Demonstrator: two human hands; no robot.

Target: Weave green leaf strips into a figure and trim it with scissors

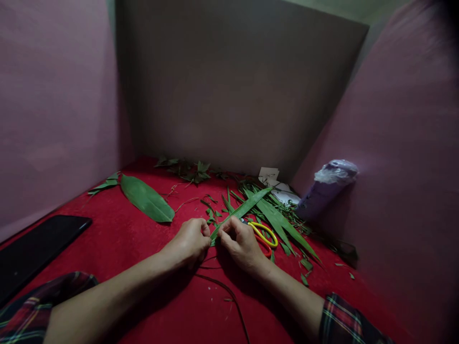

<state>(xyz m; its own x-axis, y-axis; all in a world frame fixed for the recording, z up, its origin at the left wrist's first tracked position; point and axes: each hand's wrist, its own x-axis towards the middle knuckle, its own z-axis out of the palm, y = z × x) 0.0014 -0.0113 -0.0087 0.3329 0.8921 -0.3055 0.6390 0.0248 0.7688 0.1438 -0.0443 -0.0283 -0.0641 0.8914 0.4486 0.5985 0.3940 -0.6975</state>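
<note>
Both my hands meet over the middle of the red cloth. My left hand (193, 240) is closed, its fingertips pinching the near end of a long green leaf (247, 204). From the other side my right hand (239, 241) pinches the same leaf with thumb and forefinger. The leaf slants away to the upper right. Just beyond my right hand lie scissors (267, 234) with one yellow and one red handle loop; their blades are mostly hidden. A thin brown strand (229, 290) runs from below my hands toward the near edge.
On the red cloth (143, 248) lie a broad green leaf (147, 198), a black phone (43, 246) at left, and a pile of cut leaves (279, 217) at right. White paper (285, 195) and a purple packet wrapped in plastic (326, 188) stand near the right wall.
</note>
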